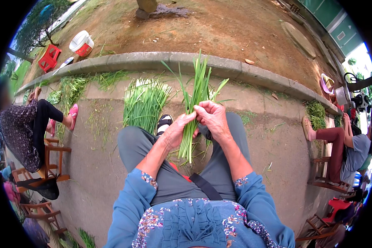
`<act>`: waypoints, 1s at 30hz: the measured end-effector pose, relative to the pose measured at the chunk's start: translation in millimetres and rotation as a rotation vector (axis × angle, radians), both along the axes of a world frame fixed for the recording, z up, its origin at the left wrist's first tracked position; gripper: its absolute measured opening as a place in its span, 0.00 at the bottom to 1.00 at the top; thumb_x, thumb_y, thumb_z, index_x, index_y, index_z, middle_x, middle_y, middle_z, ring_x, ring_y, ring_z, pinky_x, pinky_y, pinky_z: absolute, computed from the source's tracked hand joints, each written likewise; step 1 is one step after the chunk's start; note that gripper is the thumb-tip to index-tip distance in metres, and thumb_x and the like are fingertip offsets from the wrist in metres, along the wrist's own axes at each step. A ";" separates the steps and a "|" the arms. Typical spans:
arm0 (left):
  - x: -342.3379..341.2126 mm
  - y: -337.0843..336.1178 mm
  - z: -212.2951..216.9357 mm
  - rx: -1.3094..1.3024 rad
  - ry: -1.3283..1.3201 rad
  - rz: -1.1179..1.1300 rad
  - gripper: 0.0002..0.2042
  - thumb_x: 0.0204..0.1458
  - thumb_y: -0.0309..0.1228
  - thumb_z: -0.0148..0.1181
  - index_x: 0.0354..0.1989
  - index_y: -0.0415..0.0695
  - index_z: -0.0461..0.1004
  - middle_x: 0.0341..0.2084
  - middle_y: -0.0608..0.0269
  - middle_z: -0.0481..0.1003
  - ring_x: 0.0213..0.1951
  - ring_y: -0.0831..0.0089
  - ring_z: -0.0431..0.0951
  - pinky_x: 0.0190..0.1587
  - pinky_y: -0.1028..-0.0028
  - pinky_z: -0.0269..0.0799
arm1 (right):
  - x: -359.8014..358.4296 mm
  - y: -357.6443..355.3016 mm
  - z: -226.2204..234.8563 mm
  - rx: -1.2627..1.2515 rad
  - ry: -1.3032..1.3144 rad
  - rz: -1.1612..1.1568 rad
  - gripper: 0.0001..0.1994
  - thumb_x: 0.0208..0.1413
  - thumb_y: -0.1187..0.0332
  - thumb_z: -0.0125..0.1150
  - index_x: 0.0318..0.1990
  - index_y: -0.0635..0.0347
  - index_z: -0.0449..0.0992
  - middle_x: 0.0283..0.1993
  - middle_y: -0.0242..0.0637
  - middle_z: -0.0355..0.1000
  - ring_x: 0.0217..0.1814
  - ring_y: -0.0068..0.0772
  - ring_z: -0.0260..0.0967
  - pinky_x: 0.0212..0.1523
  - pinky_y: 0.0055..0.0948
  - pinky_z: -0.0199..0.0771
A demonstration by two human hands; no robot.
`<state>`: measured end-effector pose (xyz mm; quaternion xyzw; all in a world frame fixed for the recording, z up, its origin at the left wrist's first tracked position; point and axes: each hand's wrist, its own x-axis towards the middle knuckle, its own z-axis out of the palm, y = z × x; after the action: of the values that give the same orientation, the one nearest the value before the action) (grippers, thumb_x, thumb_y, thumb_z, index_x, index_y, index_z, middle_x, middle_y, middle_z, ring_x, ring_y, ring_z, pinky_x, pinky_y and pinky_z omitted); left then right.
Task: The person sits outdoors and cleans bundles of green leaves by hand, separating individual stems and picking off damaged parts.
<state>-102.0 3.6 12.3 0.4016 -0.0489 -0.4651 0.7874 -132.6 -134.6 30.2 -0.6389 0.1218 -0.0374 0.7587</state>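
A bunch of long green chives (pixel 200 82) stands nearly upright above my lap, leaf ends fanned out at the top and cut-looking stalk ends pointing down. My left hand (pixel 178 131) is closed around its middle from the left. On the other side, my right hand (pixel 214 120) pinches at the bunch with thumb and fingers, close to the left thumb. Just beyond my left knee lies a thick pile of chives (pixel 144 104) on the pavement, pale ends facing away from me. Loose stems lie on the ground between my feet, partly hidden by the hands.
A concrete kerb (pixel 169 62) curves across in front, with bare soil behind it. At the far left are a white bucket (pixel 81 41) and a red plastic stool (pixel 50 58). Seated people flank me, one left (pixel 22 124), one right (pixel 351 153), near wooden chairs and heaps of greens.
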 end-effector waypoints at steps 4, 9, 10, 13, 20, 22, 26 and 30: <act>0.1 -2.5 -5.9 0.028 -0.046 0.013 0.17 0.53 0.48 0.49 0.36 0.44 0.64 0.23 0.70 0.66 0.20 0.82 0.68 0.20 0.83 0.66 | -1.0 0.7 1.0 -0.027 -0.008 -0.024 0.07 0.50 0.67 0.59 0.32 0.60 0.72 0.22 0.26 0.71 0.20 0.11 0.63 0.19 0.10 0.60; 2.6 -0.7 -6.6 0.024 -0.031 0.011 0.17 0.53 0.47 0.50 0.35 0.44 0.64 0.24 0.69 0.67 0.21 0.81 0.69 0.21 0.81 0.66 | 0.0 -0.8 -0.8 -0.012 0.008 -0.030 0.07 0.50 0.68 0.60 0.31 0.62 0.72 0.22 0.29 0.71 0.20 0.14 0.66 0.19 0.12 0.64; 2.4 -0.6 -4.9 0.017 -0.028 0.013 0.17 0.52 0.47 0.50 0.37 0.45 0.64 0.23 0.70 0.67 0.20 0.82 0.69 0.21 0.82 0.66 | 0.3 -1.3 -2.0 0.006 0.013 -0.036 0.07 0.49 0.68 0.60 0.30 0.62 0.72 0.22 0.30 0.71 0.20 0.14 0.67 0.19 0.12 0.65; 2.1 -0.1 -2.0 -0.009 0.019 0.046 0.15 0.52 0.44 0.53 0.37 0.45 0.65 0.24 0.70 0.68 0.21 0.82 0.69 0.22 0.81 0.67 | 1.0 -2.8 -3.0 0.137 -0.001 -0.064 0.07 0.47 0.69 0.62 0.29 0.62 0.71 0.22 0.31 0.71 0.19 0.17 0.67 0.17 0.13 0.66; 5.7 2.5 -5.1 -0.006 0.009 0.125 0.17 0.51 0.34 0.56 0.48 0.46 0.65 0.27 0.68 0.71 0.22 0.81 0.70 0.24 0.82 0.68 | 0.5 -11.2 -2.0 0.143 -0.024 -0.058 0.07 0.50 0.68 0.60 0.29 0.61 0.69 0.24 0.34 0.72 0.21 0.19 0.69 0.19 0.15 0.69; 7.0 1.9 -7.2 -0.004 0.028 0.175 0.19 0.51 0.34 0.56 0.51 0.47 0.64 0.27 0.67 0.71 0.23 0.81 0.70 0.24 0.82 0.68 | -0.1 -11.4 -2.8 0.180 -0.041 -0.067 0.07 0.51 0.68 0.58 0.29 0.61 0.69 0.25 0.35 0.72 0.22 0.20 0.70 0.20 0.15 0.69; 14.9 5.9 -20.1 -0.083 0.041 0.278 0.16 0.51 0.32 0.55 0.49 0.48 0.64 0.26 0.65 0.72 0.22 0.79 0.72 0.22 0.81 0.69 | -4.0 -8.8 7.4 0.245 -0.124 -0.079 0.07 0.52 0.68 0.56 0.28 0.60 0.67 0.26 0.37 0.73 0.24 0.20 0.70 0.24 0.17 0.70; 20.8 7.3 -19.5 -0.010 0.080 0.457 0.11 0.53 0.32 0.52 0.44 0.48 0.63 0.24 0.64 0.70 0.20 0.76 0.70 0.20 0.79 0.67 | -14.3 -10.4 26.0 0.141 -0.235 -0.053 0.06 0.53 0.70 0.55 0.28 0.61 0.67 0.28 0.40 0.73 0.25 0.22 0.70 0.28 0.19 0.72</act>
<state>-81.2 10.9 -7.2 0.3794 0.0723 -0.2903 0.8755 -146.9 -145.0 56.2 -0.5718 0.0514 -0.1234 0.8094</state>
